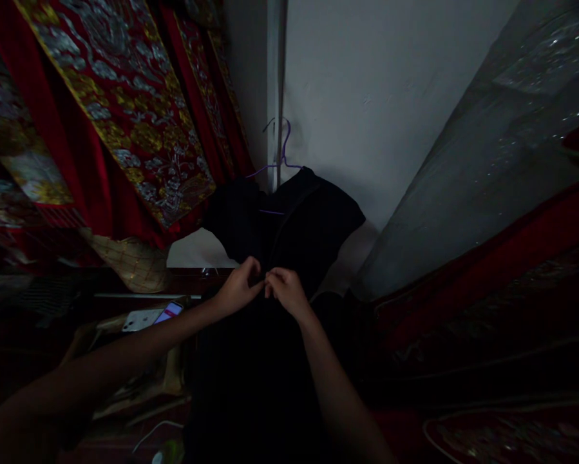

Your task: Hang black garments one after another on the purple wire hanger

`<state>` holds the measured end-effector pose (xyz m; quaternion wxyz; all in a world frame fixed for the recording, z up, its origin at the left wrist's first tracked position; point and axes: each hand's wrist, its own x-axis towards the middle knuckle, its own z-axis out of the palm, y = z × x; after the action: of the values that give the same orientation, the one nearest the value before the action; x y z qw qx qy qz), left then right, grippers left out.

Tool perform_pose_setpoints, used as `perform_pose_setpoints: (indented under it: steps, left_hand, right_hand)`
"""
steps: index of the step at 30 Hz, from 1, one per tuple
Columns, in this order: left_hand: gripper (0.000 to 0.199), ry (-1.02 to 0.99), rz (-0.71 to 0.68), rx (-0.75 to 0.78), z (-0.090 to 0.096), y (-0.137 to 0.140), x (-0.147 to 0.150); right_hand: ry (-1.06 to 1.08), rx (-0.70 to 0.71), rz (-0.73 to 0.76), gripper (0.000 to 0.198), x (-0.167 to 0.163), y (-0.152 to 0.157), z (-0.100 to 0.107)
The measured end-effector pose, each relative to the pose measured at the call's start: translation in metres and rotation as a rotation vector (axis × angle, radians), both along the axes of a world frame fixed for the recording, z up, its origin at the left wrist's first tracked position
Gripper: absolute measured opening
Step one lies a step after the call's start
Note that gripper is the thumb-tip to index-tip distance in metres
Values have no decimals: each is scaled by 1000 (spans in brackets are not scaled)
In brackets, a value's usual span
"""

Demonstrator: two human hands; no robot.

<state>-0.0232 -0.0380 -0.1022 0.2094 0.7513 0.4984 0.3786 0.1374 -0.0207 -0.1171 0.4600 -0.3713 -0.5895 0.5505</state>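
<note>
A dark short-sleeved garment (328,219) hangs on a purple wire hanger (285,151) against the wall in the head view. At the bottom of its neck opening, my left hand (241,283) pinches the front edge with bent fingers. Close beside it, almost touching, my right hand (285,289) is closed on the other side of the same opening. Any button or fastener between the fingertips is too dark and small to make out. The lower part of the garment fades into shadow.
Red embroidered cloths (139,122) hang at the upper left. A wooden stool (173,370) stands at the lower left near two phones, one a white phone (139,319). Sheer sparkling fabric (444,167) and red cloth (463,277) fill the right side.
</note>
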Motion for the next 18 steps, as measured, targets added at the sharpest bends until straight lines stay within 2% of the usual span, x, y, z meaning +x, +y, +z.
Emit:
perform_pose_setpoints:
  steps: [2, 5, 9, 11, 14, 18]
  left_hand:
    - [7, 101, -64, -56, -5, 9, 5]
    - [7, 212, -150, -78, -6, 33, 17]
    - [16, 282, -241, -101, 13, 72, 35]
    - [18, 292, -259, -92, 22, 80, 43]
    - [28, 258, -157, -29, 19, 67, 51]
    - [41, 192, 30, -59, -17, 27, 59]
  right_hand:
    - [9, -20, -12, 19, 2, 2, -3]
    - [-27, -61, -34, 18, 9, 6, -5]
    - [-6, -52, -185, 18, 26, 17, 8]
    - [57, -37, -282, 18, 32, 26, 22]
    - [159, -33, -340, 21, 36, 43, 51]
    - [219, -21, -281, 17, 34, 71, 109]
